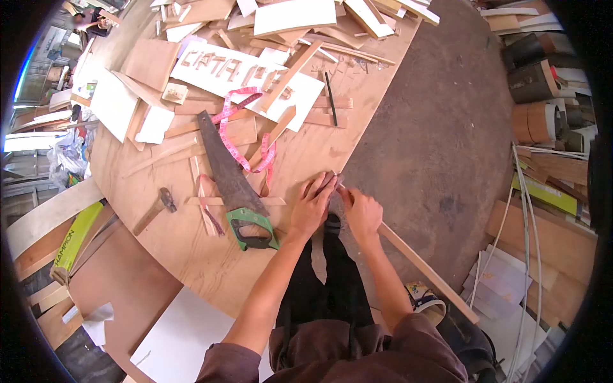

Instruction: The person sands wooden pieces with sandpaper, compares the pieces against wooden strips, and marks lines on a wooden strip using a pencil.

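A long, thin wooden strip (429, 272) slants from the table edge down to the lower right. My right hand (361, 214) is closed around it near its upper end. Close beside, my left hand (314, 205) has its fingers pressed together at that same end, by the edge of the table; the fingers cover most of the tip. Left of my hands lies a handsaw (231, 172) with a green handle, its blade pointing away. A pink measuring tape (228, 142) curls beside and over the blade. A hammer (155, 210) rests farther left.
Wood offcuts and white boards (294, 17) are piled on the far part of the plywood table (185, 246). A white board with wooden letters (249, 80) lies among them. Concrete floor (434, 140) is to the right, with stacked boards (543, 233) beyond. A round tin (434, 311) stands near my right side.
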The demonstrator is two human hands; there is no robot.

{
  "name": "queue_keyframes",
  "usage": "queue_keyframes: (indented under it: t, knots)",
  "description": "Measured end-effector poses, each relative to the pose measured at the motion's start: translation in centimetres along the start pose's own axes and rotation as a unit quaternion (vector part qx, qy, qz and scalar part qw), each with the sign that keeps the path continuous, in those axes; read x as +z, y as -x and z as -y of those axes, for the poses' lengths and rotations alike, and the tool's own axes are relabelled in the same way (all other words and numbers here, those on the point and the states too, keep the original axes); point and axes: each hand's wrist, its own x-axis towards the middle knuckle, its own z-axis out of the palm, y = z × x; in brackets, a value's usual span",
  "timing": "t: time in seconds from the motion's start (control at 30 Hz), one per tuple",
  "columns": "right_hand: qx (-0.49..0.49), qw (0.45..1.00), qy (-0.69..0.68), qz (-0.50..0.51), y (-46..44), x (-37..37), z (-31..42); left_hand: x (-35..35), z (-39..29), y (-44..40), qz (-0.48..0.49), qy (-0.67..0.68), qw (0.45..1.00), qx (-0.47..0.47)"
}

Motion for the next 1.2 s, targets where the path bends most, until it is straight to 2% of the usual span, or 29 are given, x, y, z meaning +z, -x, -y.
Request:
queue_keyframes:
  t: [0.03,0.07,0.13,0.23,0.37,0.47,0.6,0.73,0.8,0.87,0.93,1.0,1.07,1.13,1.2]
  knots:
    - [0.046,0.999,0.005,-0.003,-0.2,0.2,0.0,-0.1,0.0,0.0,0.012,-0.019,1.000,0.005]
    - [0.045,0.999,0.005,-0.002,0.3,0.4,0.1,-0.1,-0.1,0.0,0.024,-0.038,0.999,0.010]
    - [-0.019,1.000,-0.011,0.005,1.9,0.5,0.4,-0.7,-0.3,-0.1,0.028,-0.022,0.999,-0.003]
    - [-0.031,0.999,-0.010,0.017,1.4,0.1,-0.3,-0.7,-0.7,-0.2,0.022,-0.005,1.000,-0.002]
    - [0.033,0.999,-0.015,-0.004,-0.2,0.7,-0.8,-0.5,-0.3,0.0,0.015,-0.036,0.999,0.021]
    - [-0.006,0.999,-0.027,0.016,2.1,1.0,0.2,-0.3,-0.1,0.1,0.024,-0.025,0.999,0.007]
    - [-0.003,0.999,-0.039,0.028,0.7,-0.1,-0.2,-0.2,0.1,0.1,0.029,-0.030,0.999,0.010]
    - [0.068,0.997,-0.038,-0.023,-0.6,0.5,-0.7,-0.2,-0.3,0.2,0.021,-0.036,0.999,0.015]
    - [0.049,0.998,-0.036,-0.020,0.6,0.2,0.0,-0.5,0.0,0.0,0.014,-0.033,0.999,0.011]
    - [-0.002,0.999,-0.008,0.051,2.1,-0.6,0.9,-0.5,-0.1,0.0,0.033,-0.020,0.999,0.008]
    - [0.009,0.999,-0.003,0.053,0.6,-0.8,-0.2,-1.0,-0.8,-0.4,0.026,-0.027,0.999,0.008]
    - [0.080,0.995,-0.067,-0.007,-1.3,-0.9,-0.9,-1.2,-0.8,-0.4,0.023,-0.039,0.999,0.007]
    - [0.073,0.995,-0.071,-0.019,-0.9,-0.1,-0.5,-0.6,-0.5,-0.3,-0.003,-0.033,0.999,0.007]
    - [0.024,0.998,0.007,0.059,1.4,-0.3,0.8,-0.1,0.1,0.0,0.010,-0.040,0.999,0.009]
    - [0.000,0.998,-0.014,0.057,2.1,-0.9,1.1,0.2,0.0,0.4,0.023,-0.046,0.999,0.012]
